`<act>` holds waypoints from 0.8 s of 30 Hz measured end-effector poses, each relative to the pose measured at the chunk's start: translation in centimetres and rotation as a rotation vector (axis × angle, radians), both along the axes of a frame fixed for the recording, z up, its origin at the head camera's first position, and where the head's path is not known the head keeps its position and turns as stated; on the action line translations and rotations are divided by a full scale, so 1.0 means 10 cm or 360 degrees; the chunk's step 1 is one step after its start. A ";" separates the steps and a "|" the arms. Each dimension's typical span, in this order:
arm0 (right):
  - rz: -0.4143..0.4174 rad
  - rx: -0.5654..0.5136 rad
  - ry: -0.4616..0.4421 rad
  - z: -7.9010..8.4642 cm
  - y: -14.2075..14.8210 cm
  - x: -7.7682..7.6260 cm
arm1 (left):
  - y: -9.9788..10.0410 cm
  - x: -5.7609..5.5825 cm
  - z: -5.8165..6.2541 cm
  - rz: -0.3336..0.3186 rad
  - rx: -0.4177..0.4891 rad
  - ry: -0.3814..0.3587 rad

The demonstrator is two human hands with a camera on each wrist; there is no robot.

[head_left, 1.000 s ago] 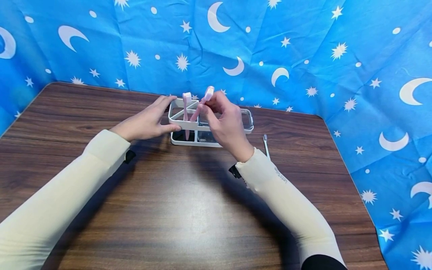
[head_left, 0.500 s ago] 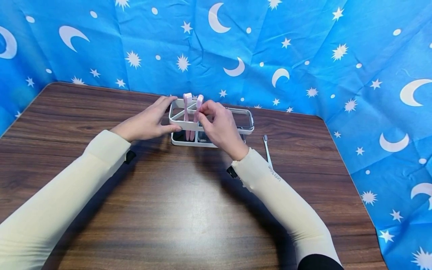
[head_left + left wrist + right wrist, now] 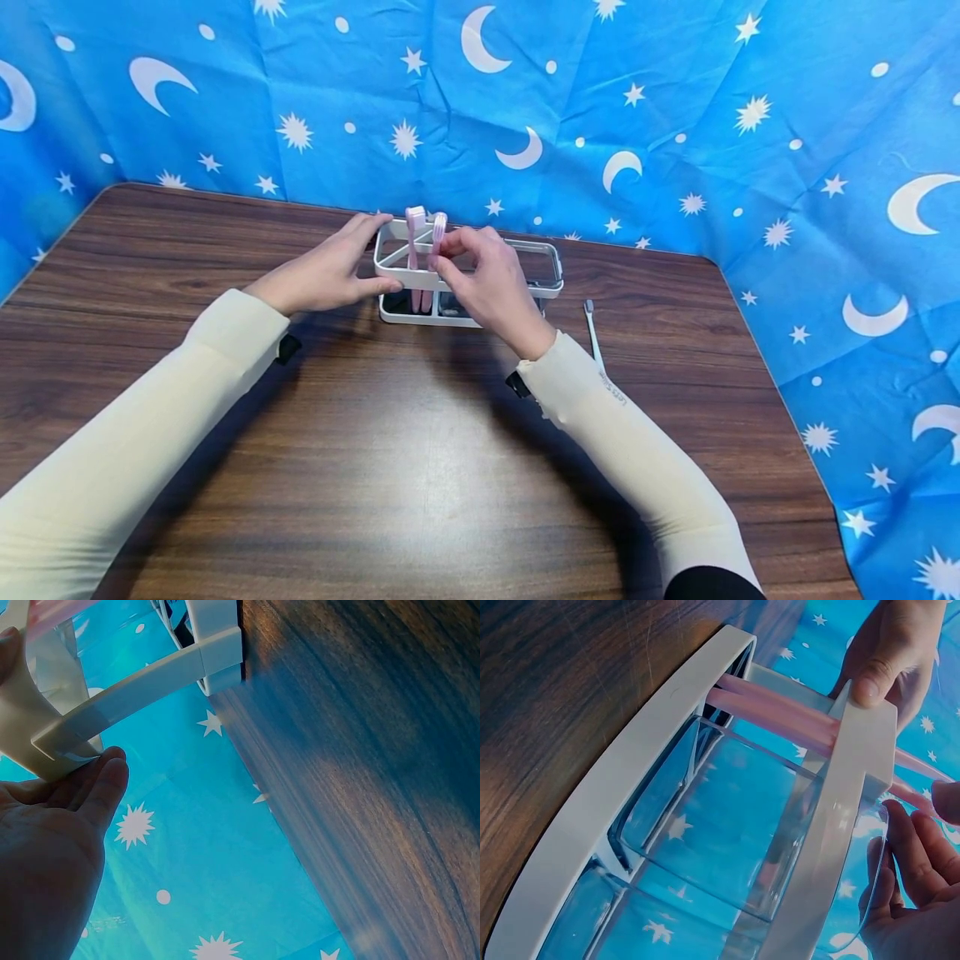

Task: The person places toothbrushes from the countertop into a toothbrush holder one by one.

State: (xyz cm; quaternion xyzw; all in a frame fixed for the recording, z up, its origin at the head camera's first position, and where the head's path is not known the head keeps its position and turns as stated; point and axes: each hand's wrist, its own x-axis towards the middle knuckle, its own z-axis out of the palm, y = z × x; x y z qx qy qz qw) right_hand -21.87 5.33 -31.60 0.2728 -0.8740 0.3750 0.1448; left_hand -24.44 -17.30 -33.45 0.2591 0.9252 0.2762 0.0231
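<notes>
A white two-tier toothbrush holder (image 3: 551,292) stands at the table's back. My left hand (image 3: 330,262) grips its left end, thumb in front and fingers behind; the left wrist view shows this hand (image 3: 60,847) against the upper frame (image 3: 150,690). Two pink toothbrushes stand in the left section, heads up: one toothbrush (image 3: 414,218) is free of my fingers. The other toothbrush (image 3: 439,223) is pinched by my right hand (image 3: 491,279) just below its head. In the right wrist view, both handles (image 3: 780,720) run side by side down to the base.
A pale toothbrush (image 3: 593,329) with a grey head lies right of the holder, partly hidden by my right sleeve. Clear bins (image 3: 712,817) fill the holder's other sections. A blue cloth (image 3: 450,108) with moons and stars hangs behind the wooden table (image 3: 337,467).
My right hand has lowered the second pink toothbrush and moved slightly left. That brush went from tilted to nearly upright beside the first. My left hand has stayed on the holder.
</notes>
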 end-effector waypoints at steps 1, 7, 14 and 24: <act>0.0006 -0.0008 0.0016 0.00 0.01 0.00 | 0.00 0.00 0.00 0.0001 -0.0003 0.0005; 0.0007 -0.0068 0.0072 -0.02 0.12 0.02 | 0.00 0.00 0.00 -0.0001 -0.0022 0.0020; -0.0064 -0.0057 0.0074 0.01 0.26 0.01 | -0.01 -0.01 0.01 0.0000 -0.0052 0.0011; -0.0114 -0.0053 0.0121 0.02 0.45 -0.02 | -0.01 -0.02 0.01 -0.0017 -0.0056 0.0027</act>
